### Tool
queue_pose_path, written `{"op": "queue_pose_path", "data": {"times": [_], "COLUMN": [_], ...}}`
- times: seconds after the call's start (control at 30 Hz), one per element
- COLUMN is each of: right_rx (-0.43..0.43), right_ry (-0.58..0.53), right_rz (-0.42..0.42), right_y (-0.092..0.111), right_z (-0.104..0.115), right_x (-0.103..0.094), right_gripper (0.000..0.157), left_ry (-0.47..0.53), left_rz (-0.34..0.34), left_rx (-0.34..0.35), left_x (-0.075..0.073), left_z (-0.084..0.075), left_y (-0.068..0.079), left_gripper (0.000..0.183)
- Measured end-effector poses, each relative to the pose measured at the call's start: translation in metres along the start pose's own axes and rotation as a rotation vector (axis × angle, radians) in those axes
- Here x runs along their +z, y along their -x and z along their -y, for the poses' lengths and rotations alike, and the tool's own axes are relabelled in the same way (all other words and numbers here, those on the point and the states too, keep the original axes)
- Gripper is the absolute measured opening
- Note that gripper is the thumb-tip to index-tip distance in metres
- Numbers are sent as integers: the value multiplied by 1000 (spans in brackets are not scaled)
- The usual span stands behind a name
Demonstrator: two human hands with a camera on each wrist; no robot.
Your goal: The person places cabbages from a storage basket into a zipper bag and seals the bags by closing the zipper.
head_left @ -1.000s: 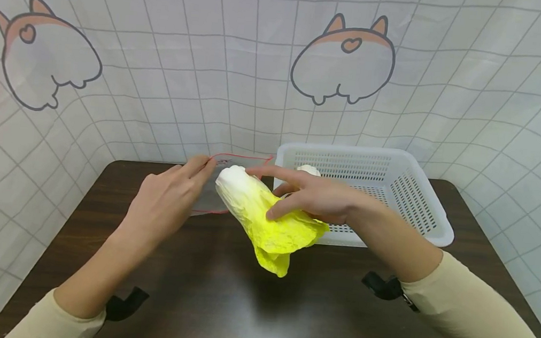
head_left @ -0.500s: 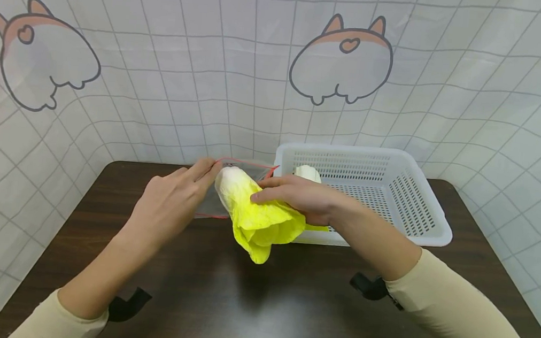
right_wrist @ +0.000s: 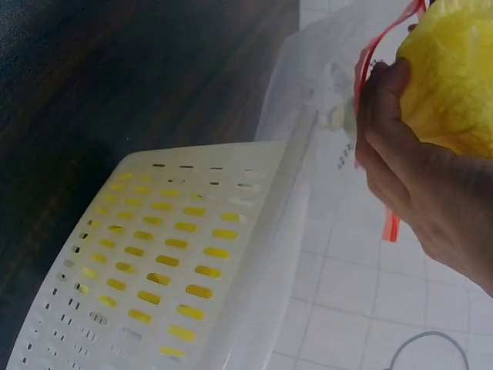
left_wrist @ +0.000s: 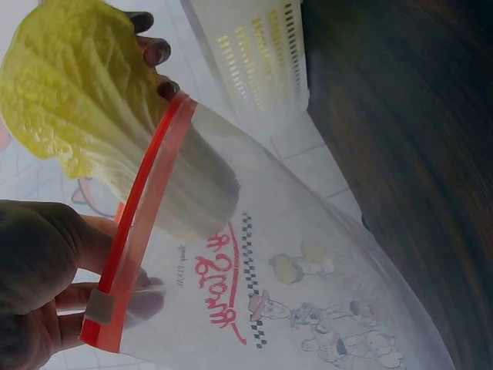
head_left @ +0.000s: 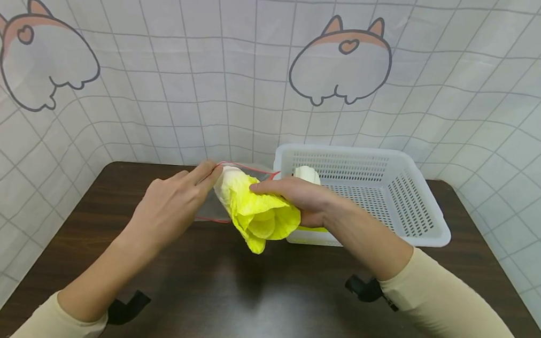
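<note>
My right hand point(head_left: 304, 196) grips a napa cabbage point(head_left: 259, 211) with a white base and bright yellow leaves. The base points up and to the left. In the left wrist view, the cabbage point(left_wrist: 192, 185) is partly inside a clear zip bag point(left_wrist: 293, 231), its base past the red zip edge. My left hand point(head_left: 175, 203) pinches the bag's red-edged mouth near the slider point(left_wrist: 100, 306), with fingers on both sides of the film. Printed cartoon figures and red lettering show on the bag. In the head view the cabbage and hands hide much of the bag.
A white perforated basket point(head_left: 417, 203) stands at the back right of the dark wooden table point(head_left: 258, 307). Inside it lies another cabbage point(head_left: 307, 174), partly hidden by the right hand. A white tiled-pattern curtain point(head_left: 188, 65) hangs behind the table.
The right hand has moved left and slightly up, bringing the cabbage's base into the bag mouth. The left hand has shifted slightly right with the bag's edge.
</note>
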State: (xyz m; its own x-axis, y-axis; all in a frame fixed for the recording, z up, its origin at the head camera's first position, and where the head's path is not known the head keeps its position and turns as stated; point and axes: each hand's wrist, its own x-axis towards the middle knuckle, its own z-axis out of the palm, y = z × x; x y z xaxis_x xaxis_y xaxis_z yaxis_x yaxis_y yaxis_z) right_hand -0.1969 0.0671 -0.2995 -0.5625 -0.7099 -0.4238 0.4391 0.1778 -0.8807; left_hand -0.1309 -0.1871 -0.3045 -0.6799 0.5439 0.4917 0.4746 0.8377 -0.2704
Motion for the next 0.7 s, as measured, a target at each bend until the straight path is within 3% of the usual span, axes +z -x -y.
{"op": "queue_pose_path", "data": {"times": [0.4, 0.7], "right_rx": [-25, -99], "right_ry": [-134, -189], "right_rz": [20, -73], "right_y": [-7, -14], "right_z": [-4, -7], "right_x": [1, 2], "right_gripper": [41, 42], "left_ry": [0, 10], "left_rz": [10, 18], "left_rx": [2, 14], "left_x": [3, 3], "left_z": [0, 0], "left_y": [1, 0], "left_gripper": [58, 60]}}
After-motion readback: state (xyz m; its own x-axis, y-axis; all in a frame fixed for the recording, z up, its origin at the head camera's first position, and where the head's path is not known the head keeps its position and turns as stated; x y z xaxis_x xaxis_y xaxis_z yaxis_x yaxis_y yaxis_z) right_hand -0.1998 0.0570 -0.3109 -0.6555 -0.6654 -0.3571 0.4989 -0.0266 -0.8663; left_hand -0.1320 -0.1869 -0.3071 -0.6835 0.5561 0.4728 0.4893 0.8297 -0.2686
